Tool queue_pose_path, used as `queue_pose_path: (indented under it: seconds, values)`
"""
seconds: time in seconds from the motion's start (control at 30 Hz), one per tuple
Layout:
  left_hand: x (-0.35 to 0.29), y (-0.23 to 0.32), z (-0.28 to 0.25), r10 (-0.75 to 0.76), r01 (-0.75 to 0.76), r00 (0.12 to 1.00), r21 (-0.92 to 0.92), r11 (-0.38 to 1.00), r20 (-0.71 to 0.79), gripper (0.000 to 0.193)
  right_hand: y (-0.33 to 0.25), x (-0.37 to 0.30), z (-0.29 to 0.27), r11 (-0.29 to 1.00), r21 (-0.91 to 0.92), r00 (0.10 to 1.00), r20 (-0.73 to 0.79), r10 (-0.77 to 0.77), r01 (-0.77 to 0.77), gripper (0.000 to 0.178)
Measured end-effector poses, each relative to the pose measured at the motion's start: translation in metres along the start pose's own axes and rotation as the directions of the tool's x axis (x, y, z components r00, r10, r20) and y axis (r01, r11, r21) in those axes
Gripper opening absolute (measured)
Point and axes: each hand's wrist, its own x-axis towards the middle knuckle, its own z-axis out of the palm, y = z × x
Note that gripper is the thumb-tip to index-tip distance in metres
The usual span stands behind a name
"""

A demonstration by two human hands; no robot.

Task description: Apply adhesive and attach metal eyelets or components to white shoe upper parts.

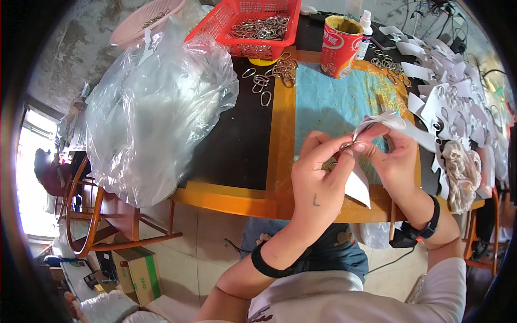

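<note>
Over the near edge of the blue mat (318, 102), both my hands meet at one small workpiece. My left hand (318, 183) is closed, its thumb and forefinger pinching a small metal ring (348, 145). Closed around a folded white strip (357, 185) is my right hand (396, 161), its thumb pressed near the ring. One end of the strip hangs below the fingers, while the rest loops over the right hand. Whether the strip passes through the ring is hidden by my fingertips.
A bulging clear plastic bag (145, 118) covers the table's left side. Farther back stand a red basket (215, 24) of metal rings, a red tub (340, 48) and a white bottle (364, 32). Loose rings (261, 81) lie nearby. White strips (458, 102) and a crumpled cloth (461, 175) crowd the right.
</note>
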Motion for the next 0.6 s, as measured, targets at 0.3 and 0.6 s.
queue_pose_path:
  seconds: [0.3,0.6]
  values:
    - [-0.006,-0.017,0.003,-0.089,0.086,0.996,-0.084,0.993,-0.027,0.026,0.005,0.011,0.0,0.973,0.057,0.972,0.079,0.219,-0.224,0.057]
    - [0.002,0.005,-0.009,-0.374,0.421,0.906,-0.479,0.77,0.196,0.024,0.01,0.01,-0.006,0.898,0.171,0.896,0.269,0.353,-0.405,0.025]
